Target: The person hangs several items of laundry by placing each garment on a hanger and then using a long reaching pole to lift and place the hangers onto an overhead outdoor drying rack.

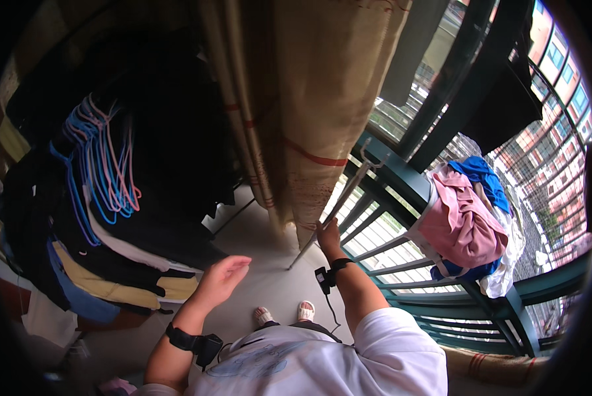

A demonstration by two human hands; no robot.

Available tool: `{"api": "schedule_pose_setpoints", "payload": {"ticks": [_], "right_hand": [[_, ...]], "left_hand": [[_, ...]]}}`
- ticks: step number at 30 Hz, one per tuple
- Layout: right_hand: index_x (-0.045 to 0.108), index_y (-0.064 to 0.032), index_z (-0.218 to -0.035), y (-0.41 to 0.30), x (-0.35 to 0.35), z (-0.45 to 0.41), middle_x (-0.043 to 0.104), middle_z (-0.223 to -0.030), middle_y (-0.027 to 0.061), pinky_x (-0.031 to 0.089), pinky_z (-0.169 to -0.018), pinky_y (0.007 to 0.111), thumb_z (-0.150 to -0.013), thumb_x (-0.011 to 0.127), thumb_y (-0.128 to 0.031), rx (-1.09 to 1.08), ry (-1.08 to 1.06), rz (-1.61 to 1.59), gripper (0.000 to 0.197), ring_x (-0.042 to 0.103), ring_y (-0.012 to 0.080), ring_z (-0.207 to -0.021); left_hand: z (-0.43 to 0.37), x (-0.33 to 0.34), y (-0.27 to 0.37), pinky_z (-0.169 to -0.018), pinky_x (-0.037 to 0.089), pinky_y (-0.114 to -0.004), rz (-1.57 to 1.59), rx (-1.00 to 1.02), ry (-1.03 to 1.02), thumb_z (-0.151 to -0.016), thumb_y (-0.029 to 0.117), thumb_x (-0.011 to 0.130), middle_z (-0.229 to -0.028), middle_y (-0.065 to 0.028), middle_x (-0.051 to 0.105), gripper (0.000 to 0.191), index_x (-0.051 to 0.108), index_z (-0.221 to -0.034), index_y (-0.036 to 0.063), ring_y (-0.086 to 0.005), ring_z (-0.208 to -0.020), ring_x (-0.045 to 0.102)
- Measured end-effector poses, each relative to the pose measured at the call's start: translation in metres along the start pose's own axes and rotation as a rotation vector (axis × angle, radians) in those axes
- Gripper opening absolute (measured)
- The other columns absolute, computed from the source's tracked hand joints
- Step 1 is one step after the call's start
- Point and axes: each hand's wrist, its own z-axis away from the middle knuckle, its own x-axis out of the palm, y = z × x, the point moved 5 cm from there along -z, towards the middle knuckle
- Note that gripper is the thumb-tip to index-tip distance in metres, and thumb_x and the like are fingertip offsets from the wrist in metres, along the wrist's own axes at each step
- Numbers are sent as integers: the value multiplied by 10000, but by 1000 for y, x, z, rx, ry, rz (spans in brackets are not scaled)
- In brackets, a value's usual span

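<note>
My right hand (pixel 328 238) grips a metal clothes pole (pixel 343 195) with a forked hook at its upper end. The pole slants beside the tan curtain (pixel 316 119), its lower end near the tiled floor. My left hand (pixel 224 279) is raised at the lower centre, fingers loosely extended, holding nothing. Left of it hang dark garments (pixel 152 237) and a bunch of blue and pink hangers (pixel 103 163). A pink cloth (pixel 467 218) lies with blue cloth (pixel 484 180) and white cloth (pixel 516 247) in a heap at the green railing.
A green metal railing (pixel 405 188) runs along the right, with a wire mesh and buildings beyond it. A dark garment (pixel 504 106) hangs at the upper right. Yellow and blue garments (pixel 88 297) hang at the lower left. A rolled tan cloth (pixel 494 365) lies at the lower right.
</note>
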Motion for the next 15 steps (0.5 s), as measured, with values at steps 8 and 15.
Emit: {"api": "schedule_pose_setpoints", "payload": {"ticks": [8,15], "right_hand": [[342,42,-1225,14,-21,-3,525,-1091,299,449,-814,456,-800,629,-457,-89,206,151,716,550,424,-991],[412,-10,-1179,12,-45,-18,609,-998,241,444,-812,421,-835,580,-282,-211,236,153,470,584,389,-944]], "left_hand": [[1,-21,-2,-824,474,-260,120,55,28,-907,168,562,-999,-57,637,238,578,-1100,29,-132,-925,601],[11,-30,-11,-835,470,-260,125,134,15,-907,177,566,-999,-55,637,237,585,-1088,25,-130,-925,602]]}}
